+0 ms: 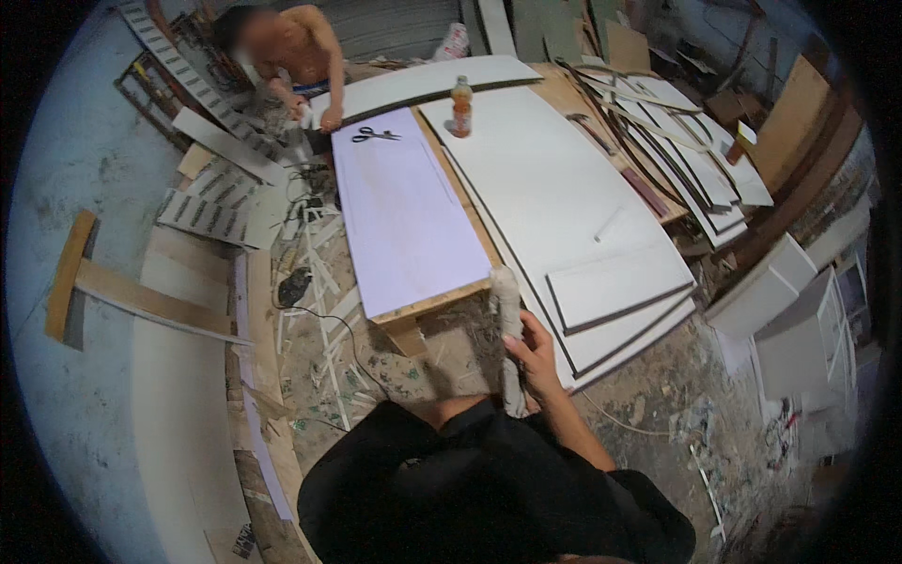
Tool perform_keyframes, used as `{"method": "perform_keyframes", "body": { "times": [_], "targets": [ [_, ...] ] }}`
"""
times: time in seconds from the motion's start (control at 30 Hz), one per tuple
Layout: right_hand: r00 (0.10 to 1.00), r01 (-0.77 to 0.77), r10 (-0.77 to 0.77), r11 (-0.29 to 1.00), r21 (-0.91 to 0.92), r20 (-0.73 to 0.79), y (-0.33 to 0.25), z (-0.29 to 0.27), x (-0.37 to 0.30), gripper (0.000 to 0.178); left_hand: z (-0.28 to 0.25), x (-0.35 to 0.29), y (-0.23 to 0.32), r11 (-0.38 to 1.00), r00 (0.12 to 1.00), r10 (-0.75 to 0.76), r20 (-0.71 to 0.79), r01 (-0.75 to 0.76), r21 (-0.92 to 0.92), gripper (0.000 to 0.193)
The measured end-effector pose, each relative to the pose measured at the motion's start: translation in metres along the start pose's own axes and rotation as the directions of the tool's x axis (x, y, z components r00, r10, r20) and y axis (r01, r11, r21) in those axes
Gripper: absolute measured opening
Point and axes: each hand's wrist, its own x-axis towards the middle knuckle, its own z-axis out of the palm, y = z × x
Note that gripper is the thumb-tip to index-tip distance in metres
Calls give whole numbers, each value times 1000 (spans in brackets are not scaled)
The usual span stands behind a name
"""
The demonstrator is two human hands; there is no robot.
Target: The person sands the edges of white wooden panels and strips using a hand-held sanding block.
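Roll of pale material [508, 343] gripped in right hand [540, 362], held lengthwise in front of black clothing [404, 479], by near right corner of bench [442, 303]. Fingers [534, 329] curled round its right side, thumb across the front; left hand not visible, so cannot tell what it grips. Step in hand, as judged: simply holding the roll, not visibly working it against any panel. Next move, presumably, calls for a firm grip and some care around the bench corner and panel edges. Looks long, narrow, lumpy, off-white going grey, smudged in places, upper end rounded, lower end down by the clothing; wrapped or solid, cannot tell. Upper end overlapping the bench corner in view; touching or apart, cannot tell. Close by: lilac sheet [404, 226] lying flat on bench, black scissors [374, 135] near its far end. To the right: big white panel [554, 188] with dark edges, smaller white board [615, 287] lying over its near end, bottle of orange liquid [461, 108] upright toward the far end. Co-worker [319, 42] bent over beyond far left corner. White offcuts [324, 348] scattered on floor, left of bench.
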Motion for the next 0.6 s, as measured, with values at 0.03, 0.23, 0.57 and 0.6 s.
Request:
{"method": "perform_keyframes", "body": {
  "times": [0.03,0.23,0.57,0.6],
  "targets": [
    [998,-32,33,999,8,-56,1,0,-2,40,2,4,2,1000,1000,-7,23,7,-3,37],
    [997,-44,46,998,40,-56,24,-9,1,32,-10,7,11,999,1000,-31,0,31,23,36],
    [990,113,-106,991,74,-95,10,-12,-10,42,-20,13,21,998,1000,-14,11,13,56,35],
    [975,169,-172,985,-36,-141,8,-12,-11,44,-19,12,19,998,1000,-8,14,7,57,35]
  ]
}}
